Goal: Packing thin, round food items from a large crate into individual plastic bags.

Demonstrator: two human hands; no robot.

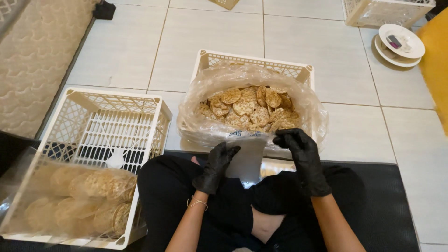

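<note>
Both my hands wear black gloves and hold a small clear plastic bag (247, 156) upright between them, just above my lap. My left hand (216, 167) pinches the bag's left edge. My right hand (303, 158) grips its top right edge. Right behind the bag stands a cream plastic crate (254, 63) lined with a large clear bag (200, 100) that is full of round brown crackers (247, 108). The small bag looks empty.
At my left a second cream crate (112, 98) holds several packed bags of crackers (88, 198) at its near end. White plates (400, 44) sit on the tiled floor at far right, another crate (382, 11) behind them. A mattress (37, 51) lies far left.
</note>
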